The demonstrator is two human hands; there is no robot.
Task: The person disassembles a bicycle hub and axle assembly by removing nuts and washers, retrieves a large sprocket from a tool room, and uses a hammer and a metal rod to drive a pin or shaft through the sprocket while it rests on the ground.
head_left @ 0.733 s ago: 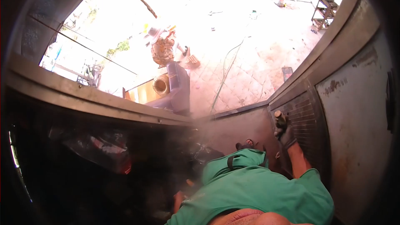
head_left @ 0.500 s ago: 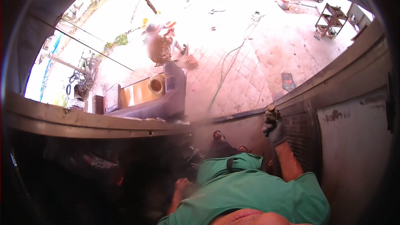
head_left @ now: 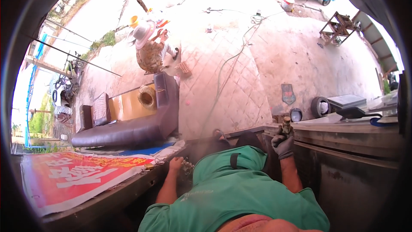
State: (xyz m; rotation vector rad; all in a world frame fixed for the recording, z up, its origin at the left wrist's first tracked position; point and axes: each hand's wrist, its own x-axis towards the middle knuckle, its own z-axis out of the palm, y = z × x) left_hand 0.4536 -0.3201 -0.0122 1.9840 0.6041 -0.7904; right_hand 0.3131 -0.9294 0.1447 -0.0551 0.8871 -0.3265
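My right hand (head_left: 283, 146), in a dark grey work glove, is closed around a short brass-coloured cylindrical metal piece (head_left: 286, 123), which sticks up above the fingers. It is beside the dark ledge on my right. My left hand (head_left: 175, 163) is bare and low, by the inner edge of the doorway frame. Its fingers look curled in, and what they hold is too small to make out. A tangle of chain-like metal (head_left: 187, 166) hangs close to that hand.
A red printed banner (head_left: 86, 178) lies left of the doorway. Beyond are a brown sofa (head_left: 122, 134) with a straw hat (head_left: 147, 97) on it, and a person in a pale hat (head_left: 148, 58). A green hose (head_left: 234, 56) crosses the ground. A tyre (head_left: 319, 107) stands right.
My view has moved out through the doorway, bringing the banner and the right-hand ledge into sight. My left hand has come up beside the frame; the right still grips the metal piece.
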